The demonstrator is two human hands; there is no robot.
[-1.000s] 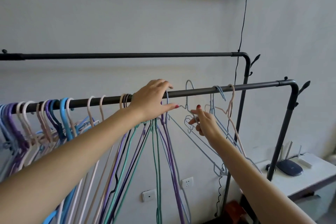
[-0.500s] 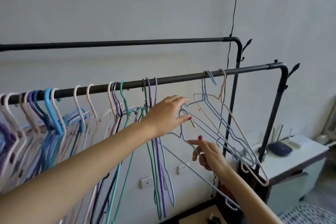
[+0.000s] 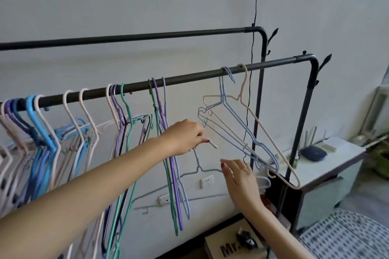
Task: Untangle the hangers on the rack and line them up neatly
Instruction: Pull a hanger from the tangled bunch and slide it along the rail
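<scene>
- Head view shows, at far left, a crowded bunch of hangers (image 3: pixel 37 128) in pink, purple and blue on the front rail (image 3: pixel 189 79); their bodies overlap, so that part looks unsorted.
- Further right, a teal, purple and grey-blue trio (image 3: pixel 166 153) hangs twisted side-on, long bodies dangling low.
- The left hand (image 3: pixel 183 136) reaches across from the lower left, arm stretched out, fingers curled round the hook end of a grey-blue wire hanger (image 3: pixel 197 168); that hanger is off the rail and hangs below the hand, in front of the wall sockets.
- The right hand (image 3: pixel 240 176) is raised beneath it, fingers relaxed and parted, just beside the hanger's shoulder; whether it touches cannot be told.
- Step in hand, as judged: one hanger freed and ready for rehanging.
- Next move likely calls for lifting the hook over the rail in the bare stretch right of the trio, squared to its neighbours.
- At right, a blue pair and a cream hanger (image 3: pixel 263 128) stay hooked, tilted and interlaced.
</scene>
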